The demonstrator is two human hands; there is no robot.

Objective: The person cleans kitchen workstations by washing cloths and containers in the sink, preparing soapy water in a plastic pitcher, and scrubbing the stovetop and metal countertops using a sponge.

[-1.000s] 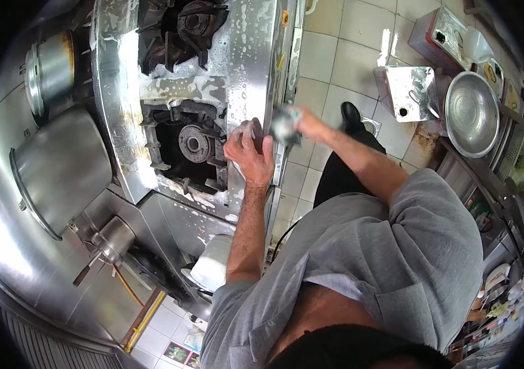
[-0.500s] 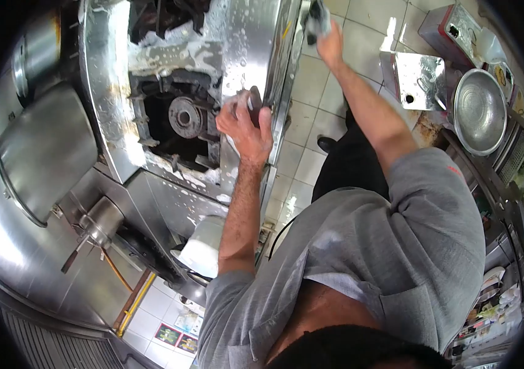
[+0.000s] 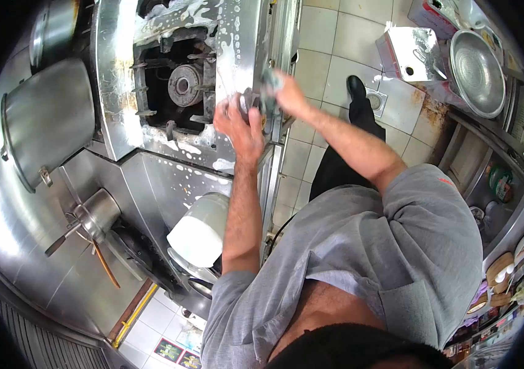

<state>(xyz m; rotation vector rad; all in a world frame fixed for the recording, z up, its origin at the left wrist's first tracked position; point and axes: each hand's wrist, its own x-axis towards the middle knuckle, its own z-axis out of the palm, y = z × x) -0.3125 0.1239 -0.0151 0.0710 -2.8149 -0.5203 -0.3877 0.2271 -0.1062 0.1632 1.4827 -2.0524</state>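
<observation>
My left hand [image 3: 240,129] is over the soapy front ledge of the steel stove [image 3: 228,67], its fingers and thumb closed round a small dark, rounded piece [image 3: 248,100] whose kind I cannot make out. Close beside it, my right hand [image 3: 288,92] is blurred by motion and grips a grey-green scrubbing pad [image 3: 269,81]. The pad is against or very near the dark piece. Left of my hands is a round burner [image 3: 185,85] in a square opening with its grate supports. White foam is spread over the metal around it.
A large steel pot [image 3: 50,120] and a small saucepan [image 3: 99,212] are at the left. Nearer me is a white container [image 3: 197,237]. On the tiled floor [image 3: 314,74] at the right are a metal tin [image 3: 412,55], a steel bowl [image 3: 477,74] and a drain [image 3: 376,101].
My right hand has come down and left with the scrubbing pad, from out over the floor to beside my left hand. My left hand keeps its hold on the dark piece. The view has shifted slightly.
</observation>
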